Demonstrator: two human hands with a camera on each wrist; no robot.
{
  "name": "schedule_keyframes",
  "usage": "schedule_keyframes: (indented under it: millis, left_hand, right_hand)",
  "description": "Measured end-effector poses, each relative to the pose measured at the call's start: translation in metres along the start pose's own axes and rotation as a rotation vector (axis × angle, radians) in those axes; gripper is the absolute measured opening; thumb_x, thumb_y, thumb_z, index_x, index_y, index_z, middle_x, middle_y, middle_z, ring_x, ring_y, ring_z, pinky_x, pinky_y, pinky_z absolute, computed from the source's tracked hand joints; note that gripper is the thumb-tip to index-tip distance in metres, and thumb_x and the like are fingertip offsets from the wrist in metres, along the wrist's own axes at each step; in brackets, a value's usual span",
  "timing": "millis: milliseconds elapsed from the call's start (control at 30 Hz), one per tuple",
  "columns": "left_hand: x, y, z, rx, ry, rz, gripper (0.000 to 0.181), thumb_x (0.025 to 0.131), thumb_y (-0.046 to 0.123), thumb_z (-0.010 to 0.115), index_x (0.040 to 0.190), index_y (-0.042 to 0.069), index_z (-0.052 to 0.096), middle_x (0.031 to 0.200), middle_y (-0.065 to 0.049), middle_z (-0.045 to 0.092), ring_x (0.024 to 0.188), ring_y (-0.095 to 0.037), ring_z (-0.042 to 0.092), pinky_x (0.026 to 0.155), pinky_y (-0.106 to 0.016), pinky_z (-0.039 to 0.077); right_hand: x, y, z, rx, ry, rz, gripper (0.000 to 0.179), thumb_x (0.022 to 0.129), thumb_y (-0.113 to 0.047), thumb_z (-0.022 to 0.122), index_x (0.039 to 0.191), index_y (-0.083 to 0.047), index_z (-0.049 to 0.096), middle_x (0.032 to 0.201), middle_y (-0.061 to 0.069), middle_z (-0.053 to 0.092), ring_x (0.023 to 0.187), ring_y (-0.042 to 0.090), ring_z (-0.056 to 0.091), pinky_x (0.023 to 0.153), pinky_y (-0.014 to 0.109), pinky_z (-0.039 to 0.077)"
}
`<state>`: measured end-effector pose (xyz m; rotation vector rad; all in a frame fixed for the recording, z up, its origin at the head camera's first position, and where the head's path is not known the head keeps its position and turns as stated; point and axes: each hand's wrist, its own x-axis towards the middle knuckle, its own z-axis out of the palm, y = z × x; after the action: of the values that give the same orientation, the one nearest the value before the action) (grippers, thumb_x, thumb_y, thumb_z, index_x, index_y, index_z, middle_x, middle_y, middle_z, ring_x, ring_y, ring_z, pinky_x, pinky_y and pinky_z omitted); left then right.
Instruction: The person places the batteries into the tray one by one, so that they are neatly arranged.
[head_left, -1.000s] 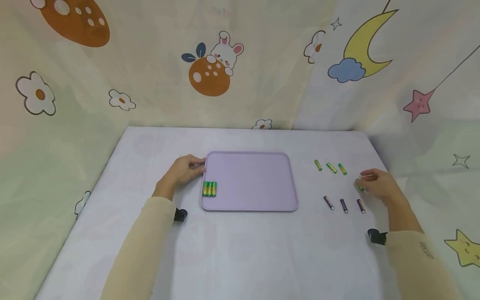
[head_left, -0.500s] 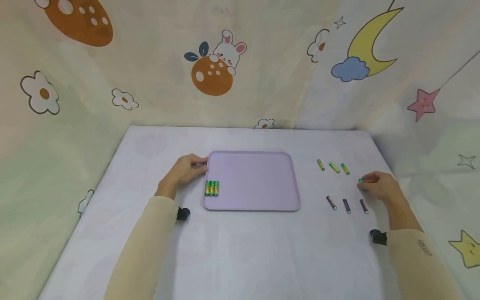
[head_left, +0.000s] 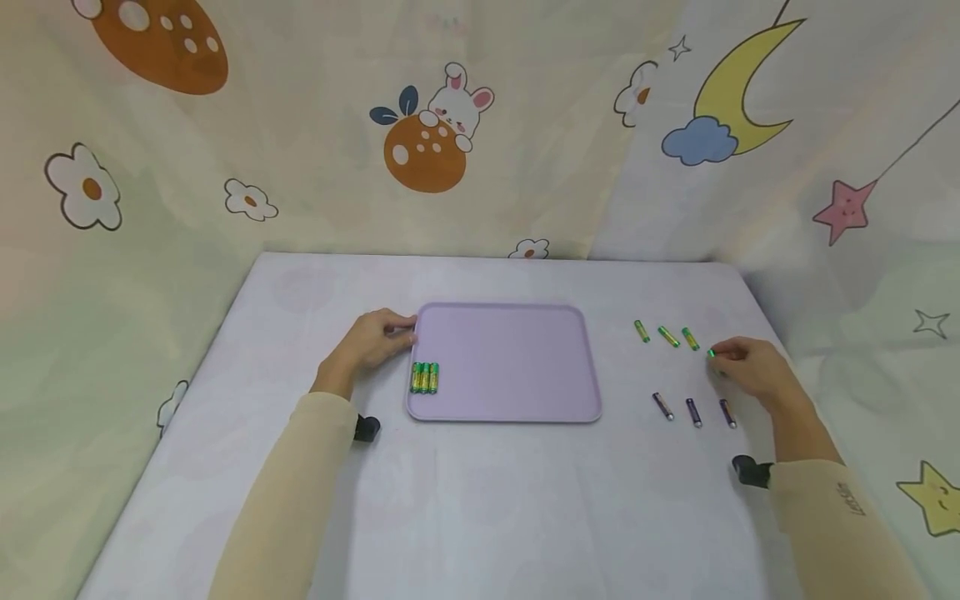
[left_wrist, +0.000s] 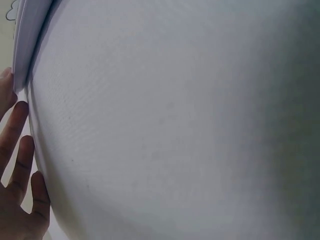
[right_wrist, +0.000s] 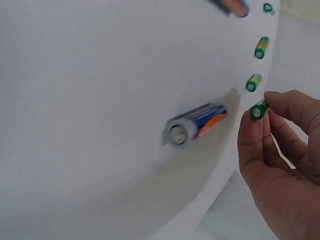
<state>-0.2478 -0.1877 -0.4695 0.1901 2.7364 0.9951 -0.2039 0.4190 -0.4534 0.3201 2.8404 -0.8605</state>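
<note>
R hand (head_left: 753,364) has shifted a bit twd the tray side vs. half a sec ago, & the green battery it holds (right_wrist: 258,111) now shows its end at the fingertips instead of sitting mostly under them. Means, I'd judge, the pickup is abt done: battery's prob. off the table (head_left: 510,508), tho clearance is hard to tell.

R fingers: thumb & index clamped on that battery, end poking out past the tips; other fingers curl in behind.

L hand (head_left: 367,340) hasn't moved noticeably: thumb & index apart, both touching the L edge of the tray (head_left: 517,358); other fingers spread in the wrist view, no battery there.

Rel. to R fingertips: three loose green batteries (head_left: 668,336) lie just beyond & to the L, nearest one v. close. Three blue-orange batteries (head_left: 693,412) lie on the near side, body-ward; one abt straight below the tips, the others further L. Tray's well apart, off to the L.

Rel. to L fingertips: three tray batteries (head_left: 425,377), green, side by side, touching or nearly so, sit inside the rim, a bit R & nearer the body.
</note>
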Motion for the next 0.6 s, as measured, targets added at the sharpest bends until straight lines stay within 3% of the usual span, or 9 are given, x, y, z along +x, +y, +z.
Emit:
schedule_keyframes:
  millis: [133,267,367,433,500,600]
  left_hand:
    - [0.002,0.0,-0.001,0.001,0.003,0.013,0.048,0.099,0.033,0.069,0.145,0.019,0.06,0.143,-0.011,0.059,0.138,-0.037,0.049,0.118,-0.054,0.038]
    - [0.003,0.0,-0.003,-0.004,0.012,0.02,0.048,0.099,0.034,0.069,0.144,0.019,0.06,0.143,-0.011,0.059,0.136,-0.037,0.05,0.117,-0.054,0.039]
    - [0.002,0.001,-0.005,-0.006,0.014,0.019,0.047,0.099,0.033,0.069,0.144,0.019,0.061,0.143,-0.011,0.06,0.136,-0.037,0.05,0.117,-0.054,0.039]
    - [0.001,0.0,-0.005,-0.008,0.012,0.018,0.047,0.099,0.032,0.07,0.143,0.018,0.061,0.143,-0.012,0.06,0.135,-0.037,0.051,0.117,-0.054,0.039]
    - [0.0,0.0,-0.004,-0.014,0.009,0.016,0.047,0.099,0.032,0.07,0.143,0.019,0.061,0.143,-0.011,0.06,0.136,-0.037,0.051,0.117,-0.054,0.039]
    - [-0.001,-0.002,-0.002,-0.017,0.006,0.017,0.048,0.099,0.033,0.07,0.143,0.019,0.061,0.143,-0.01,0.06,0.137,-0.037,0.05,0.117,-0.054,0.039]
  right_hand:
    - [-0.001,-0.013,-0.004,0.029,-0.025,-0.079,0.043,0.106,-0.026,0.056,0.133,0.006,0.055,0.125,0.029,0.059,0.109,0.04,0.059,0.084,0.04,0.054]
    - [-0.001,-0.032,-0.009,0.096,-0.071,-0.134,0.049,0.107,-0.033,0.054,0.138,0.006,0.053,0.132,0.029,0.058,0.114,0.042,0.062,0.096,0.056,0.051]
    - [0.0,-0.047,-0.007,0.165,-0.102,-0.141,0.054,0.106,-0.039,0.055,0.141,0.002,0.052,0.137,0.026,0.057,0.111,0.028,0.066,0.105,0.062,0.045]
    - [0.0,-0.056,-0.003,0.209,-0.122,-0.155,0.055,0.105,-0.04,0.057,0.142,0.001,0.053,0.139,0.024,0.056,0.105,0.013,0.067,0.108,0.059,0.044]
    - [0.001,-0.067,0.001,0.227,-0.142,-0.183,0.054,0.105,-0.04,0.058,0.142,0.0,0.053,0.14,0.021,0.056,0.099,0.001,0.065,0.107,0.048,0.048]
    - [0.001,-0.083,0.006,0.267,-0.172,-0.238,0.051,0.105,-0.035,0.059,0.141,0.001,0.053,0.138,0.021,0.057,0.099,-0.002,0.064,0.098,0.027,0.052]
